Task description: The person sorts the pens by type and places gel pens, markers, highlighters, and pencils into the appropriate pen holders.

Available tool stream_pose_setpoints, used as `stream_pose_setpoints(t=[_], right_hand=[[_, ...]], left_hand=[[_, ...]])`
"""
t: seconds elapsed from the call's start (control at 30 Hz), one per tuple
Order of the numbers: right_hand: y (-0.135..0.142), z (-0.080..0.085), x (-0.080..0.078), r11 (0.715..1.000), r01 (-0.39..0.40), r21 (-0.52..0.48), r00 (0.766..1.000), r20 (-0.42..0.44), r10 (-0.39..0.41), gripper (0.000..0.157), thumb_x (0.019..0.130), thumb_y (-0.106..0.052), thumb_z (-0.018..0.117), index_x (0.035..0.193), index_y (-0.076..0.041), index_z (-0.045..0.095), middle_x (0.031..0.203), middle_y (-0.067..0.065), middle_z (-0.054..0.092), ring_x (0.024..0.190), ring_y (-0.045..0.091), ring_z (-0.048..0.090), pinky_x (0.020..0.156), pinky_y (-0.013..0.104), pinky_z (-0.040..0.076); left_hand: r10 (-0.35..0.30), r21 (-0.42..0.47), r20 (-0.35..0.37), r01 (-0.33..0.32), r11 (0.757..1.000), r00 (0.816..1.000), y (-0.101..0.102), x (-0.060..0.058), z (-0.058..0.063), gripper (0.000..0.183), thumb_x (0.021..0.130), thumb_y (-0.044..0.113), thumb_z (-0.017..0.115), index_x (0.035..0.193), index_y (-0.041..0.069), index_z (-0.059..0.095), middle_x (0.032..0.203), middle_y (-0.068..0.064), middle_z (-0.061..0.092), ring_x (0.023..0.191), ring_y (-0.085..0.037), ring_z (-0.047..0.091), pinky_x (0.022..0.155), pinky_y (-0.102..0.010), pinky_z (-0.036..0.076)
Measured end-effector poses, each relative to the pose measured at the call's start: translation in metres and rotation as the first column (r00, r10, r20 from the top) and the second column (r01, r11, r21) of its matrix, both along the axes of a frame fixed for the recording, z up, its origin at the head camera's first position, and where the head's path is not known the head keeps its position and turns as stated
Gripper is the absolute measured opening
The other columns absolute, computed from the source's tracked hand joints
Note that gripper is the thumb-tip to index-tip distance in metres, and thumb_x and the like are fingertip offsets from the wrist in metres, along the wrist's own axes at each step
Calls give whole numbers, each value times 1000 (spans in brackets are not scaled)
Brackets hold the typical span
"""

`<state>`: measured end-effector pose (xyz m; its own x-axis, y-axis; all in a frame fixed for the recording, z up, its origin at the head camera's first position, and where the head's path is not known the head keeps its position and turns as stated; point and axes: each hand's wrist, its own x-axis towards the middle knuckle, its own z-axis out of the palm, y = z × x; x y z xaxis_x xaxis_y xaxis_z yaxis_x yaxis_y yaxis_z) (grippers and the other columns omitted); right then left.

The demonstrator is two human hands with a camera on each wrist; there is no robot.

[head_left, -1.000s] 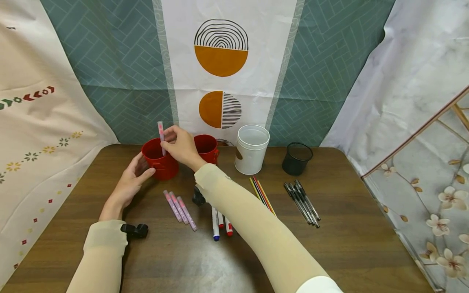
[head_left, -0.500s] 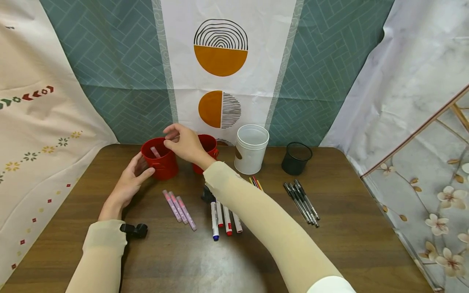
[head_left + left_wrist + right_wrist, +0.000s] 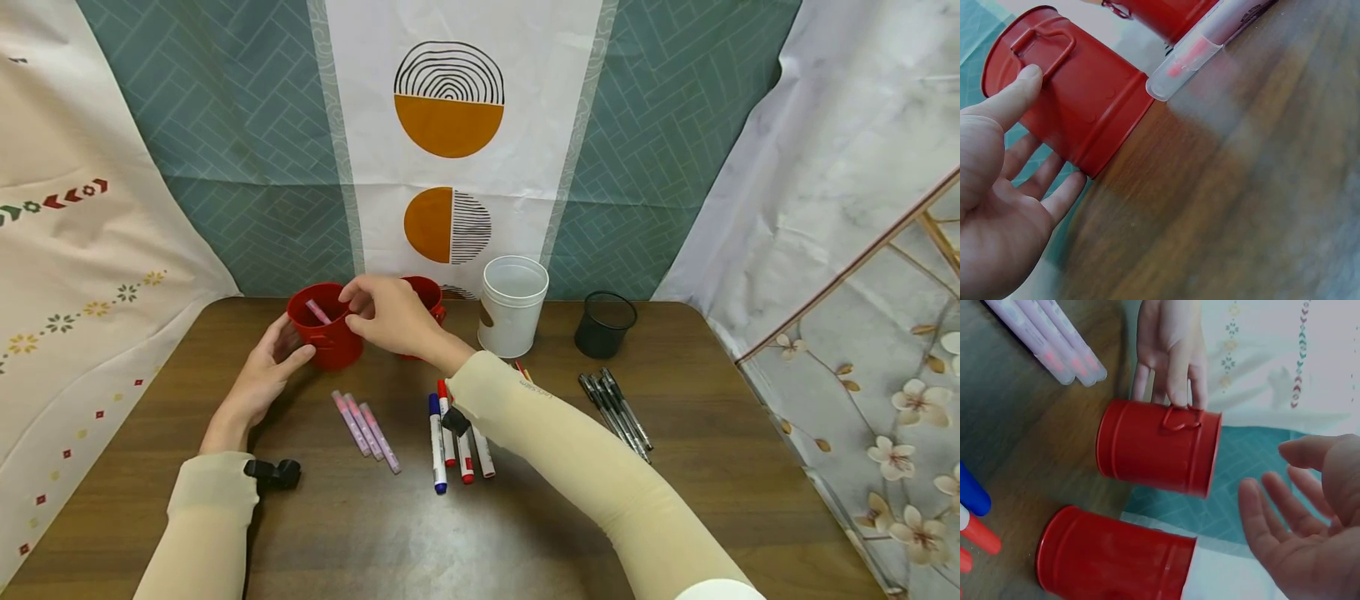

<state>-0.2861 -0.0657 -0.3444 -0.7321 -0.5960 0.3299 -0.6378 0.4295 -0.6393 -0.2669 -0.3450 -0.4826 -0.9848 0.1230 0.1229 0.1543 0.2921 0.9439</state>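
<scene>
My left hand (image 3: 258,375) holds the left red bucket (image 3: 335,346), thumb at its wire handle (image 3: 1063,59) and fingers round the side. Inside leans a pale purple highlighter (image 3: 318,312) with a pink section, its end showing below the rim. Just right of that rim is my right hand (image 3: 393,315), fingers loosely bent with nothing between them. In the right wrist view its thumb and fingertips stand apart. Three matching highlighters (image 3: 366,429) lie side by side on the table in front of the bucket.
A second red bucket (image 3: 427,297) stands behind my right hand. Farther right are a white canister (image 3: 513,325) and a black cup (image 3: 602,332). Several whiteboard markers (image 3: 438,450), partly covered pencils (image 3: 524,372) and clear black-capped pens (image 3: 617,412) lie before them.
My right hand has let the highlighter go into the left red bucket and moved off to the right, lowering slightly. My left hand has stayed at the bucket.
</scene>
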Motion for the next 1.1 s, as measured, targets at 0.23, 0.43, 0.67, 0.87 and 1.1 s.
stream_pose_setpoints(t=[0.23,0.43,0.67,0.87,1.1], right_hand=[[5,-2,23,991,-8,132,1000,-27,11,23,100,-15,73,121,-6,72,101,1,74,86,13,65,76,14,50],[3,-10,40,969,-39,243,998,-41,51,25,99,-16,74,123,-7,72,102,1,73,85,11,62,74,12,50],[-2,-26,52,931,-19,364,997,-60,44,27,99,-20,75,123,-10,73,105,-2,70,90,9,60,76,15,50],[-7,-42,60,894,1,448,997,-75,37,23,100,-23,74,121,-13,74,112,-1,72,89,8,61,76,15,53],[-15,-58,67,851,20,524,989,-135,60,20,99,-23,72,116,-14,77,98,-5,69,83,6,59,70,17,51]], left_hand=[[8,-16,2,-8,1000,1000,0,-1,0,83,109,28,63,173,26,11,174,-17,26,155,-46,30,104,-10,45],[2,-6,-15,-2,1000,1000,1,-1,0,82,109,25,63,173,24,12,174,-19,26,155,-47,29,102,-7,43],[8,-16,-18,-9,1000,1000,0,0,-1,82,109,24,63,173,26,11,174,-18,25,155,-46,29,113,-18,43],[10,-27,-15,-11,1000,1000,0,-1,-1,82,109,26,62,173,28,11,174,-17,25,155,-46,29,125,-46,37],[6,-5,-29,-6,1000,1000,0,0,-2,82,109,23,63,173,25,12,174,-19,25,155,-47,29,101,-6,43]])
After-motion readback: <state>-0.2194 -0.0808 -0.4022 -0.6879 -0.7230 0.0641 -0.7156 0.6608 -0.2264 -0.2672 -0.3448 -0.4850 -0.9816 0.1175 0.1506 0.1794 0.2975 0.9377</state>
